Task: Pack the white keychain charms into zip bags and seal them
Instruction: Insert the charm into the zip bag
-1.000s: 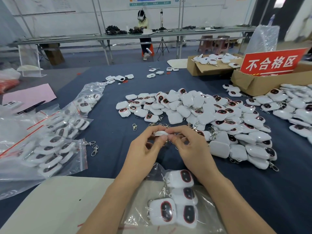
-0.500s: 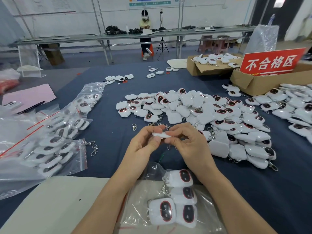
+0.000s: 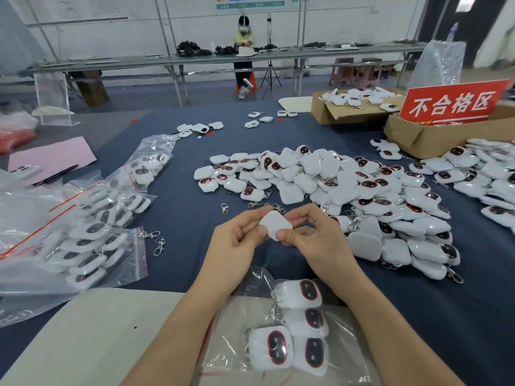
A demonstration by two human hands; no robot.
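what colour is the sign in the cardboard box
Red with white characters: the rectangular sign in the brown cardboard box, clearest in the head view.

open cloth (image 3: 181,207) between filled bags (image 3: 92,238) and charm pile (image 3: 362,196)

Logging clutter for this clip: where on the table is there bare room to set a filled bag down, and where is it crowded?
Bare: the beige board left of the near bag; blue cloth right of that bag, nearer than the charm pile; a strip between the filled bags and the pile, dotted with loose clasps. Crowded: pile and filled bags.
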